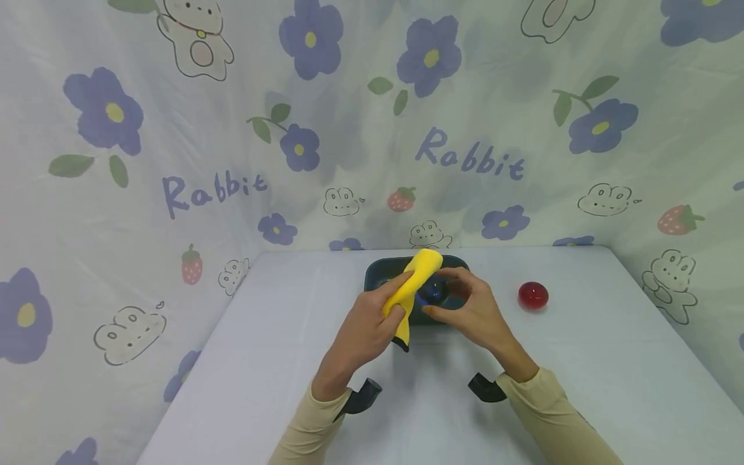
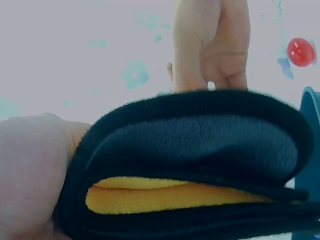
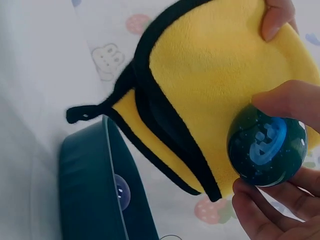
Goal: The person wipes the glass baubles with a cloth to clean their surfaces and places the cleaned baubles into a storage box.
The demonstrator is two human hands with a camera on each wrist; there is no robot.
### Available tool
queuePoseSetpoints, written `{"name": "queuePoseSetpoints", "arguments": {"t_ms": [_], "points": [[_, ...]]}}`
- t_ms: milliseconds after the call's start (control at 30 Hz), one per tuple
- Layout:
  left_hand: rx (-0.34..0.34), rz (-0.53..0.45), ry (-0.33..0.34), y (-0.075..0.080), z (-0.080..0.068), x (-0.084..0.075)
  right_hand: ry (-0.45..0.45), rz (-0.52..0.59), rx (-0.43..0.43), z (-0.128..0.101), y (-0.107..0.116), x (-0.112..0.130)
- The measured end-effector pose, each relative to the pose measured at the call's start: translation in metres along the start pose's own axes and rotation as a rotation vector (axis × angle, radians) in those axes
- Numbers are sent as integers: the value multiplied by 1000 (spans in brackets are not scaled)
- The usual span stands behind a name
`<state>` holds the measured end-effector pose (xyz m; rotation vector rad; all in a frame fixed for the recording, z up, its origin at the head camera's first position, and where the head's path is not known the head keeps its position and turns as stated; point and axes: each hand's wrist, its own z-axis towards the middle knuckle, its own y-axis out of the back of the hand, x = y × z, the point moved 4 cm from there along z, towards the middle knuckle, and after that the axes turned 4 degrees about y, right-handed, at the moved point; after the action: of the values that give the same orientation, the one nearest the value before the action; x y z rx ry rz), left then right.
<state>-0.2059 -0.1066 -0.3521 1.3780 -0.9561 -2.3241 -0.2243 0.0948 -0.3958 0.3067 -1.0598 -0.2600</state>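
My left hand (image 1: pixel 366 326) grips a folded yellow cloth (image 1: pixel 427 261) with dark edging, tilted over the bin's near side. From the left wrist view, the cloth's grey-blue inner face (image 2: pixel 200 145) shows between its folds. Thumb and fingers of my right hand (image 1: pixel 482 313) hold a glossy dark blue-green ball (image 3: pixel 267 160) with a bright blue mark, close beside the cloth. Both hands are at a dark teal bin (image 1: pixel 378 266). Inside it, a purple ball (image 3: pixel 122 192) partly shows past the rim in the right wrist view.
On the white table (image 1: pixel 261 336), a shiny red ball (image 1: pixel 533 296) lies right of the bin. A curtain (image 1: pixel 360 161) printed with flowers and rabbits stands behind and along the sides. Black pieces (image 1: pixel 363 396) stick out at both wrists.
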Motion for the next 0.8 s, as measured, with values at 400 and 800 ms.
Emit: {"name": "queuePoseSetpoints", "arguments": {"t_ms": [400, 800], "points": [[5, 53, -23, 0, 2, 0, 46, -31, 38, -3, -10, 4], [88, 70, -3, 0, 5, 5, 108, 5, 98, -7, -16, 16]]}}
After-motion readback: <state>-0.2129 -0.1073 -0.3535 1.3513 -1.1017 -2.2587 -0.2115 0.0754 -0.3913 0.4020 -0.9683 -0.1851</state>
